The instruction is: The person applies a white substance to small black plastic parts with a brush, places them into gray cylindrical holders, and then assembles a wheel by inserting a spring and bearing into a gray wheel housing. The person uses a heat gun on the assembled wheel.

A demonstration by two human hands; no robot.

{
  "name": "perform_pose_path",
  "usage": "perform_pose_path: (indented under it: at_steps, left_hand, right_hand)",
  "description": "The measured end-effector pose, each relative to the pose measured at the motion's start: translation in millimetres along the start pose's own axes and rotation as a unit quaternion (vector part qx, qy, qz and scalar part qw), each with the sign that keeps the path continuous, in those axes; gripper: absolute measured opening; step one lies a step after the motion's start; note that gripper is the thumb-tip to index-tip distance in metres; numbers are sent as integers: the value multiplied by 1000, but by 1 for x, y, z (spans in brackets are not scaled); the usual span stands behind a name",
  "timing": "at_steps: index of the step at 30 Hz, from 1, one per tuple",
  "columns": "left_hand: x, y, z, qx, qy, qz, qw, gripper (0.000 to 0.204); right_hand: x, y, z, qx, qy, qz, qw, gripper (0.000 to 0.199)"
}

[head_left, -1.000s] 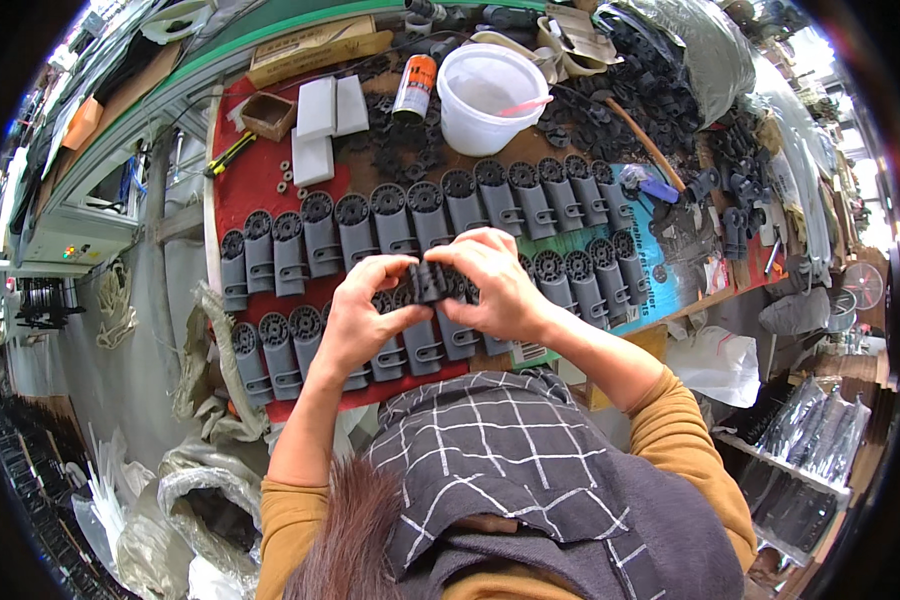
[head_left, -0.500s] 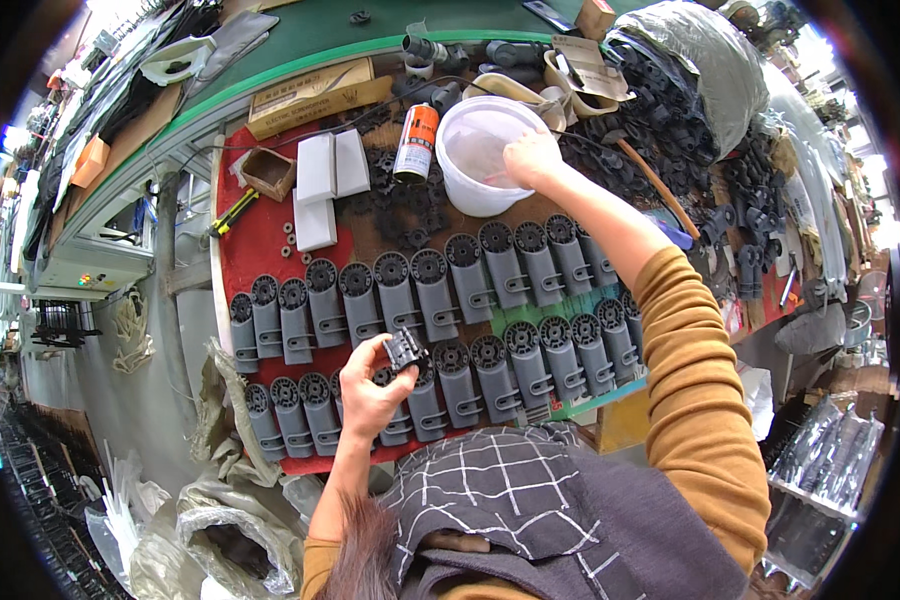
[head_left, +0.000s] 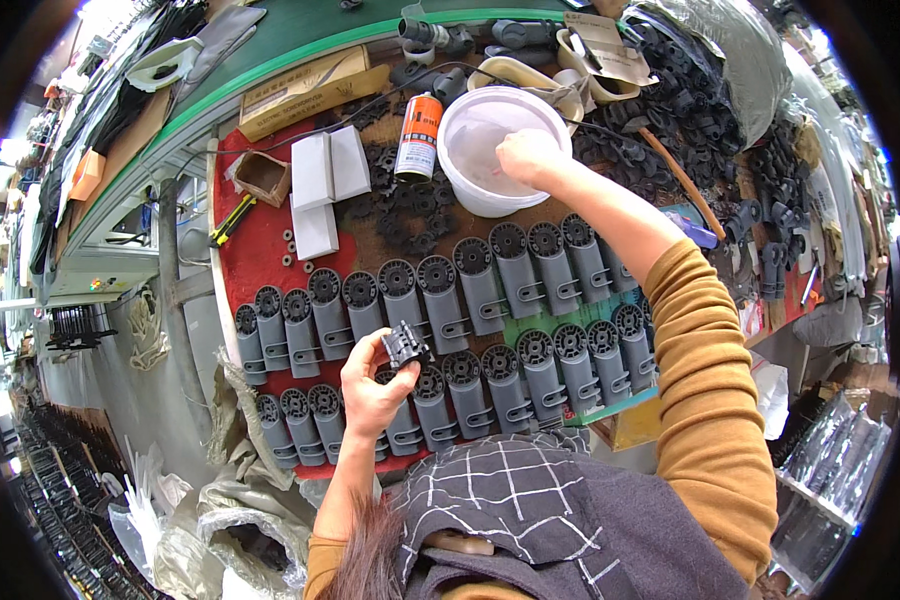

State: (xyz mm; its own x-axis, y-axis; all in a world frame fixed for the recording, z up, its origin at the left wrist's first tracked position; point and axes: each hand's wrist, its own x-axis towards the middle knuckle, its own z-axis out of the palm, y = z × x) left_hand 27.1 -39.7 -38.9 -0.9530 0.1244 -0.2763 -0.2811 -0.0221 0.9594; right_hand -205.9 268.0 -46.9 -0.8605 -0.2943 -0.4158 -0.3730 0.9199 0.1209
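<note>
My left hand [head_left: 370, 395] grips a small black ribbed plastic part [head_left: 405, 345] between thumb and fingers, held above the grey parts on the table. My right hand [head_left: 532, 160] reaches inside a white plastic bucket [head_left: 478, 199], its fingers closed. A bit of something pinkish shows by the fingertips, too small to name. The bucket seems to hold a pale, whitish substance. Two rows of grey tubular plastic parts [head_left: 483, 295] with round, slotted black ends lie below the bucket, and the left hand covers some of the nearer row.
An orange and white spray can [head_left: 418, 140] stands against the bucket's left. Further left are white boxes [head_left: 313, 170], a small open carton [head_left: 263, 177] and a yellow-black cutter [head_left: 232, 220]. Black plastic parts [head_left: 670, 80] heap up at right, beside a wooden-handled tool [head_left: 682, 180].
Inside the bucket, my right hand has shifted slightly left. My left hand keeps the black part almost in place, while the whole view has tilted a little.
</note>
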Motion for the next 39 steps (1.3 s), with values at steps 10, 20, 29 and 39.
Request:
perform_pose_path:
  at_steps: [10,20,29,39]
  left_hand:
    - [31,28,11,201,62,146,967,42]
    - [17,54,26,279,69,289,913,42]
    - [-2,75,18,332,92,344,873,42]
    - [-16,82,19,346,71,357,865,44]
  right_hand:
    - [-147,-2,-36,261,264,-30,928,20]
    - [-242,-131,-5,464,341,-8,818,36]
    - [-268,-165,-8,355,441,-28,824,35]
    - [-273,-165,-4,387,468,18,794,35]
